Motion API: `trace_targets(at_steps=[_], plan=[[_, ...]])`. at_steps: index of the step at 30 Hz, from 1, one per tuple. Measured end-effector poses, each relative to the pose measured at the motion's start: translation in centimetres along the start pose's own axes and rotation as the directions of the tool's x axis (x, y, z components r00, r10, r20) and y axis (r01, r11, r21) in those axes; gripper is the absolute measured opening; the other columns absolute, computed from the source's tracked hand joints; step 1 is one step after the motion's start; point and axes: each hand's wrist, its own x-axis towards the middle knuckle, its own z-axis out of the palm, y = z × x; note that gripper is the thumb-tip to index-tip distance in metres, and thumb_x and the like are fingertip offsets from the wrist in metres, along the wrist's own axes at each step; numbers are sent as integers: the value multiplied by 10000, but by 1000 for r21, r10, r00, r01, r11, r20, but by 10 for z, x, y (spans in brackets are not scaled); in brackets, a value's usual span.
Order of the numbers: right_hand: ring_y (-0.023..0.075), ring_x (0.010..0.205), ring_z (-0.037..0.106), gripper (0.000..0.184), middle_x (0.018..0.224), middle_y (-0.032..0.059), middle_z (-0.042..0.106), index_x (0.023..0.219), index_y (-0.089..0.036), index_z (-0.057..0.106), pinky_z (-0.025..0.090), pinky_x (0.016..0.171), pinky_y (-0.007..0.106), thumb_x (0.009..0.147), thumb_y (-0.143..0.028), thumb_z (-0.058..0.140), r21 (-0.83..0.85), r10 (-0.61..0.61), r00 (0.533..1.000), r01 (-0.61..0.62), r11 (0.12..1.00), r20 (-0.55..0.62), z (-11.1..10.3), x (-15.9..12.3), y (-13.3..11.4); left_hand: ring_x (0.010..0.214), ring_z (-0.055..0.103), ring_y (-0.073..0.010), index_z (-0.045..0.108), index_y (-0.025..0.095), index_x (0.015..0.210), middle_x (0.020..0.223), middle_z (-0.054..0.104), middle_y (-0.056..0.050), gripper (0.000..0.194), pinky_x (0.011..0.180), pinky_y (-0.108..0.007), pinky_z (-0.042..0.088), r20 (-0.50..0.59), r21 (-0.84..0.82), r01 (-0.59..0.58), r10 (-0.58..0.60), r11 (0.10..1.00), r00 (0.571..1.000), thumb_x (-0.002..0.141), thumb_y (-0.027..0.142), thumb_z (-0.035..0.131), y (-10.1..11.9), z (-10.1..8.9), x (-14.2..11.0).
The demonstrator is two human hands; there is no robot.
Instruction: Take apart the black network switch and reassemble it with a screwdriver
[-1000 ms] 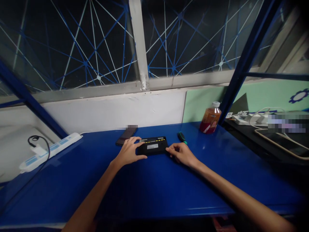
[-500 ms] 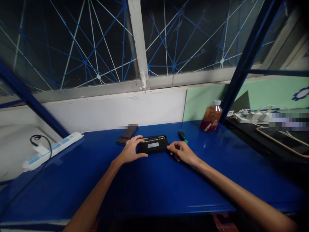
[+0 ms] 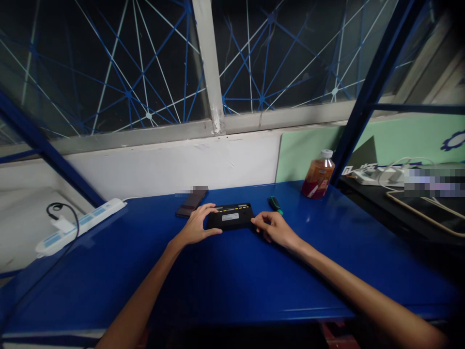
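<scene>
A flat black box (image 3: 231, 217) with a white label and a row of yellow marks lies on the blue table (image 3: 232, 281). My left hand (image 3: 196, 225) grips its left end, thumb at the near edge and fingers over the far edge. My right hand (image 3: 273, 227) rests at its right end with fingers curled and pinched at the corner. A dark phone (image 3: 191, 202) lies just behind my left hand. A green-handled tool (image 3: 275, 205) lies just behind my right hand.
An orange drink bottle (image 3: 318, 175) stands at the back right of the table. A white power strip (image 3: 80, 224) with a black cable lies at the left. Blue frame posts rise at both sides. A side desk at the right holds cables and another power strip (image 3: 378, 175).
Both hands and the black box have hardly moved; the view has shifted slightly.
</scene>
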Motion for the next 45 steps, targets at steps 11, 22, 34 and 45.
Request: trace_targets(at_steps=[11, 22, 34, 45], plan=[[81, 317, 427, 411, 433, -50, 485, 650, -184, 521, 310, 370, 207, 832, -552, 531, -41, 7, 1000, -6, 999, 11, 0, 0, 2, 1275, 413, -328, 523, 250, 1215, 1398, 429, -116, 536, 1038, -525, 328, -9, 0, -21, 21, 1000, 1000, 760, 498, 660, -4, 4, 1], [79, 319, 425, 406, 438, -52, 479, 650, -182, 523, 303, 363, 202, 840, -540, 526, -30, -29, 999, 29, 999, 14, 1, 0, 0, 1291, 406, -319, 500, 257, 1233, 1409, 419, -111, 540, 1057, -505, 326, -8, -4, -23, 23, 1000, 1000, 779, 518, 630, -4, 2, 0], [76, 314, 420, 392, 435, -57, 477, 665, -182, 519, 298, 357, 194, 856, -525, 511, -33, -22, 999, 23, 999, 34, 2, 2, 7, 1294, 405, -317, 494, 248, 1225, 1413, 411, -119, 545, 1062, -494, 329, -7, -29, -26, 26, 999, 1000, 779, 530, 628, -4, 3, -1], [72, 310, 437, 390, 441, -52, 495, 647, -178, 519, 319, 369, 195, 849, -511, 516, -69, 19, 1000, -18, 997, 6, -1, 2, 7, 1298, 395, -314, 496, 258, 1213, 1428, 397, -93, 558, 1065, -494, 317, 10, -6, -12, 12, 1000, 1000, 767, 563, 635, 0, 4, 2]])
